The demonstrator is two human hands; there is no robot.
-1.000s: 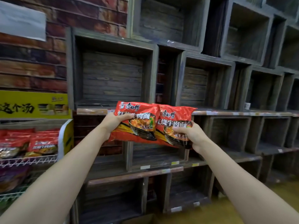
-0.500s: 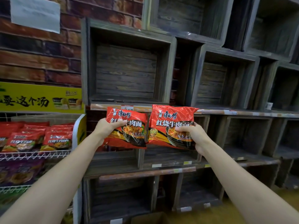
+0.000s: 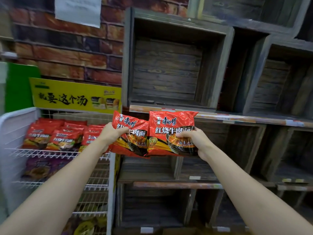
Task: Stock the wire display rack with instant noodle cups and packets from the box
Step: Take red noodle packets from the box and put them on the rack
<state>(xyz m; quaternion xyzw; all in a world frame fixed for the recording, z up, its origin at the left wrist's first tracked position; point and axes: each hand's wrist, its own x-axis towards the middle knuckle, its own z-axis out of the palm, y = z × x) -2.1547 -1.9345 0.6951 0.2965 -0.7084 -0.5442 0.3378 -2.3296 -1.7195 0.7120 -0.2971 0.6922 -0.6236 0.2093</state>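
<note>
I hold two red instant noodle packets side by side at chest height in front of the wooden shelves. My left hand (image 3: 111, 133) grips the left packet (image 3: 133, 141) by its left edge. My right hand (image 3: 194, 141) grips the right packet (image 3: 169, 131) at its right side. The white wire display rack (image 3: 50, 153) stands to the left. Its top shelf carries a row of the same red packets (image 3: 55, 136), and purple packets (image 3: 40, 168) lie on the shelf below. The box is not in view.
Dark wooden crate shelves (image 3: 169, 68) fill the wall ahead and to the right. A yellow sign (image 3: 76, 97) tops the rack, with a green board (image 3: 20, 85) beside it. Brick wall with a white paper (image 3: 77, 9) above.
The view has swung left, bringing the wire rack further into the frame. Both hands and their packets have moved left toward the rack's right edge, and the packets now sit more level.
</note>
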